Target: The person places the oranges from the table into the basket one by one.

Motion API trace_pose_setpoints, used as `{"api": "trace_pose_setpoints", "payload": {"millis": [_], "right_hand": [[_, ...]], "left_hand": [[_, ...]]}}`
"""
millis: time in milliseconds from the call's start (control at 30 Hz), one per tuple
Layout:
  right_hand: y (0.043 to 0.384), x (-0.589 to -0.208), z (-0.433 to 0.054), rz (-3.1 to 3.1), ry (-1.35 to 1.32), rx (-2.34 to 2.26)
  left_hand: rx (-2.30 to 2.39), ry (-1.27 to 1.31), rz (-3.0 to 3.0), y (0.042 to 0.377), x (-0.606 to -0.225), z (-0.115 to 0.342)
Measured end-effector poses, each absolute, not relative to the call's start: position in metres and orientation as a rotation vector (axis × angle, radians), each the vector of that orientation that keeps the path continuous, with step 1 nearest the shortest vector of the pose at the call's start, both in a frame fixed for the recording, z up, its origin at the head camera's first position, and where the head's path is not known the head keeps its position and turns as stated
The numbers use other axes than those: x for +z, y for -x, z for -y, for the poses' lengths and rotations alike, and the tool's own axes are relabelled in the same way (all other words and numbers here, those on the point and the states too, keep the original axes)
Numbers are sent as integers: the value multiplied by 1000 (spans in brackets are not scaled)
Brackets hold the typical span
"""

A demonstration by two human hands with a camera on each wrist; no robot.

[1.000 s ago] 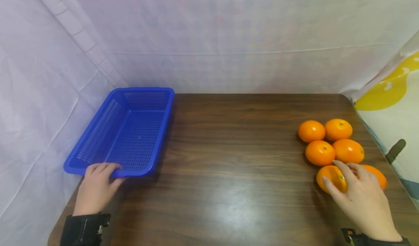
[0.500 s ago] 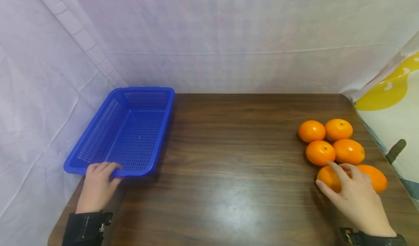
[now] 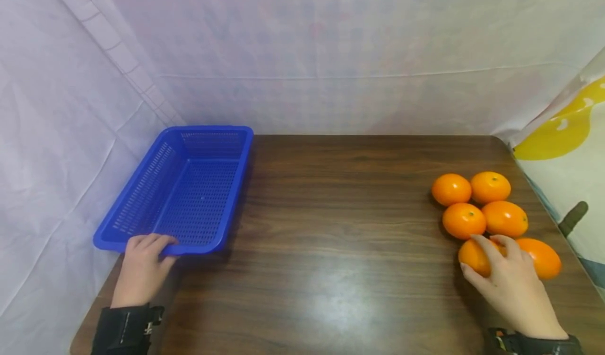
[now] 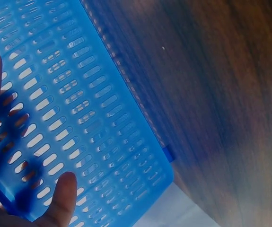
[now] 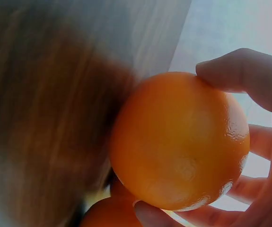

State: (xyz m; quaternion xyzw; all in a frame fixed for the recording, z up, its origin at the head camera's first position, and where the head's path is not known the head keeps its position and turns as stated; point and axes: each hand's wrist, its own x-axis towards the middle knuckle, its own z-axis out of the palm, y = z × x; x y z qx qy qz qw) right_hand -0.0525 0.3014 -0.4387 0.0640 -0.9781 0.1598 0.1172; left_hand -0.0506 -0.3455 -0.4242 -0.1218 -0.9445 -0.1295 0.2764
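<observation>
My left hand (image 3: 144, 268) grips the near rim of a blue plastic basket (image 3: 242, 171), fingers over the inside and thumb outside. In the left wrist view, the basket's slotted wall (image 4: 88, 94) fills the left, with a thumb (image 4: 64, 198) against it. At the right of the table, my right hand (image 3: 512, 286) holds an orange (image 3: 474, 258) between thumb and fingers. Seen from the right wrist, thumb and fingertips touch opposite sides of that orange (image 5: 178, 142). Another orange (image 3: 543, 259) lies just right of this hand, partly covered by it.
Several more oranges sit close together behind the right hand, among them one at the back left (image 3: 451, 189) and one at the right (image 3: 506, 219). The brown wooden table (image 3: 340, 213) is bordered by a white cloth (image 3: 331, 55) at the back and left.
My right hand has shifted slightly left and its thumb and fingers have closed round the near-left orange. The left hand and basket have stayed nearly still.
</observation>
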Motion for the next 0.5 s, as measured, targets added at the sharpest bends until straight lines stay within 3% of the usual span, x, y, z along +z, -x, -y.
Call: {"api": "trace_pose_setpoints", "payload": {"millis": [500], "right_hand": [[80, -402, -234, 2718, -401, 526]], "left_hand": [[-353, 309, 2540, 50, -423, 344]]}}
